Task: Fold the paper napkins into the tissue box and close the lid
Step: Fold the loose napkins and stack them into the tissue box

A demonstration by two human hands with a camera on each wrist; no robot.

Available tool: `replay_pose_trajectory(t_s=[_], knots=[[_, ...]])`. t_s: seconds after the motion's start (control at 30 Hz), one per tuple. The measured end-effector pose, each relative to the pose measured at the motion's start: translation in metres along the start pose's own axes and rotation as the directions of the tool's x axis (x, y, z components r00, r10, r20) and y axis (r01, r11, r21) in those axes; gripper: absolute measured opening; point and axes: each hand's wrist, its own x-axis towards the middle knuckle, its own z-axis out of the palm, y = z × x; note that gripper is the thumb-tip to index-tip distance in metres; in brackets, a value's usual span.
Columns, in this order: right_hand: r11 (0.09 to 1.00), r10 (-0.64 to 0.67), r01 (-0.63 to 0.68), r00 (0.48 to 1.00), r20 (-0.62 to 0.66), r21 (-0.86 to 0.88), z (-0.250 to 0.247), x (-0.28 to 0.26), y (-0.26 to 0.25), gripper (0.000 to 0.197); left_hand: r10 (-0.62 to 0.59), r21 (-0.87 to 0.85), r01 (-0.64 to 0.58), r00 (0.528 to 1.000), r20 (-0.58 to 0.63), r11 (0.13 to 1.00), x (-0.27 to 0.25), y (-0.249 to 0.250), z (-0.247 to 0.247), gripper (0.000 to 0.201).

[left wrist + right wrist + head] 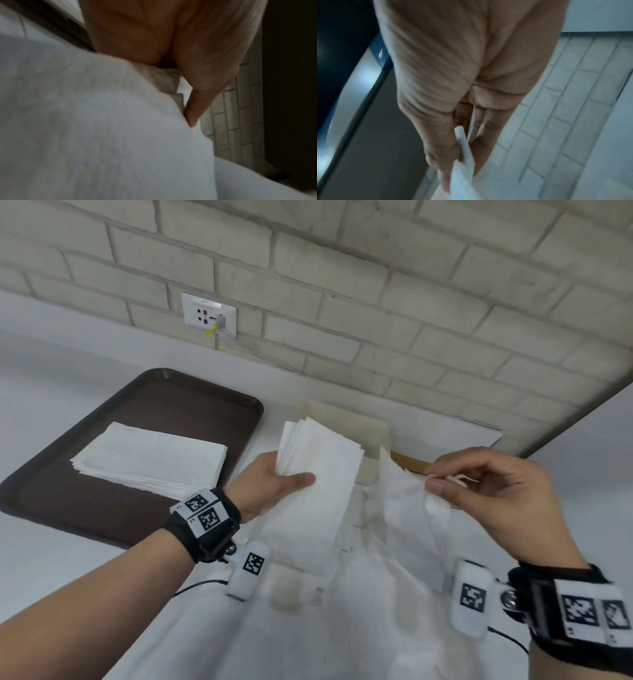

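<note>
My left hand (pixel 274 481) grips a folded bundle of white paper napkins (pixel 318 470), thumb on top, held above the counter; in the left wrist view the bundle (pixel 102 135) fills the frame below the palm. My right hand (pixel 479 484) pinches the corner of a single loose napkin (pixel 407 508) that hangs down from thumb and fingers; the right wrist view shows that napkin (pixel 464 155) between the fingers. Behind both hands stands the cream tissue box (pixel 352 422), open, with its lid (pixel 476 429) lying back against the wall. More napkins lie flat in a stack (pixel 150 460).
The flat napkin stack sits on a dark brown tray (pixel 178 392) at the left of the white counter. A brick wall with a power socket (pixel 209 314) runs behind. My white garment (pixel 308 628) fills the near foreground.
</note>
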Motion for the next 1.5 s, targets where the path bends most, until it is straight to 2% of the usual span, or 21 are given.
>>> replay_pose_trajectory(t_s=[0.03,0.1,0.17,0.3,0.37,0.43,0.47,0.53,0.6,0.67,0.73,0.8,0.9,1.03,1.1,1.23,1.33,1.4,1.5], knots=[[0.996,-0.068,0.069,0.997,-0.032,0.056,-0.003,-0.003,-0.007,0.023,0.006,-0.006,-0.006,0.999,-0.038,1.000,0.003,0.000,-0.004,0.058],[0.970,-0.180,0.191,0.980,-0.081,0.149,-0.006,-0.008,-0.022,0.022,0.021,-0.016,-0.023,0.995,-0.094,1.000,0.008,0.001,-0.009,0.053],[0.927,-0.262,0.278,0.960,-0.097,0.252,-0.005,-0.009,-0.035,0.020,0.019,0.012,-0.018,0.995,-0.100,1.000,0.010,0.001,-0.007,0.049],[0.808,-0.311,0.361,0.932,-0.184,0.466,0.014,-0.003,-0.039,0.018,-0.007,0.070,0.005,1.000,0.025,0.998,0.009,0.000,0.013,0.040],[0.804,-0.202,0.301,0.949,-0.241,0.513,0.026,0.003,-0.026,0.017,-0.008,0.074,0.000,0.994,0.112,0.997,0.006,-0.003,0.023,0.037],[0.820,-0.003,0.156,0.964,-0.268,0.551,0.036,0.005,-0.009,0.016,0.001,0.076,-0.013,0.988,0.154,0.997,0.004,-0.006,0.032,0.026],[0.838,0.102,0.074,0.952,-0.289,0.541,0.039,0.005,0.002,0.016,0.012,0.091,-0.025,0.990,0.144,0.996,0.004,-0.008,0.034,0.023],[0.889,0.239,-0.046,0.896,-0.375,0.456,0.041,0.003,0.018,0.016,0.050,0.140,-0.058,0.997,0.063,0.988,0.006,-0.010,0.031,0.023],[0.926,0.267,-0.090,0.843,-0.467,0.367,0.037,0.000,0.020,0.016,0.076,0.198,-0.058,0.993,-0.085,0.979,0.007,-0.010,0.024,0.015],[0.963,0.225,-0.108,0.830,-0.510,0.248,0.028,-0.002,0.012,0.018,0.131,0.256,-0.066,0.959,-0.250,0.964,0.009,-0.009,0.013,0.015],[0.986,0.165,-0.138,0.876,-0.453,0.093,0.021,-0.002,-0.002,0.021,0.213,0.286,-0.104,0.900,-0.381,0.953,0.008,-0.004,0.004,0.021],[0.982,0.153,-0.182,0.924,-0.352,-0.051,0.025,0.002,-0.011,0.020,0.321,0.332,-0.185,0.849,-0.420,0.925,0.005,0.004,0.005,0.024],[0.969,0.207,-0.237,0.935,-0.287,-0.073,0.044,0.017,-0.006,0.020,0.456,0.406,-0.308,0.821,-0.344,0.861,-0.007,0.016,0.024,0.028],[0.922,0.384,-0.382,0.882,-0.274,0.066,0.077,0.042,0.012,0.025,0.483,0.457,-0.372,0.862,-0.152,0.808,-0.020,0.009,0.059,0.031],[0.907,0.419,-0.412,0.851,-0.318,0.091,0.086,0.051,0.019,0.026,0.461,0.422,-0.379,0.881,-0.109,0.823,-0.023,0.000,0.067,0.033],[0.897,0.415,-0.440,0.811,-0.412,0.038,0.089,0.061,0.027,0.024,0.390,0.267,-0.352,0.915,-0.104,0.897,-0.029,-0.014,0.070,0.037],[0.891,0.403,-0.454,0.797,-0.450,-0.006,0.092,0.065,0.029,0.019,0.370,0.179,-0.357,0.928,-0.043,0.917,-0.036,-0.016,0.072,0.055],[0.893,0.380,-0.447,0.805,-0.455,-0.044,0.096,0.066,0.029,0.019,0.356,0.152,-0.349,0.934,-0.020,0.925,-0.035,-0.016,0.075,0.065],[0.902,0.372,-0.428,0.834,-0.407,-0.051,0.099,0.062,0.028,0.018,0.346,0.134,-0.336,0.936,-0.066,0.932,-0.031,-0.016,0.079,0.052]])
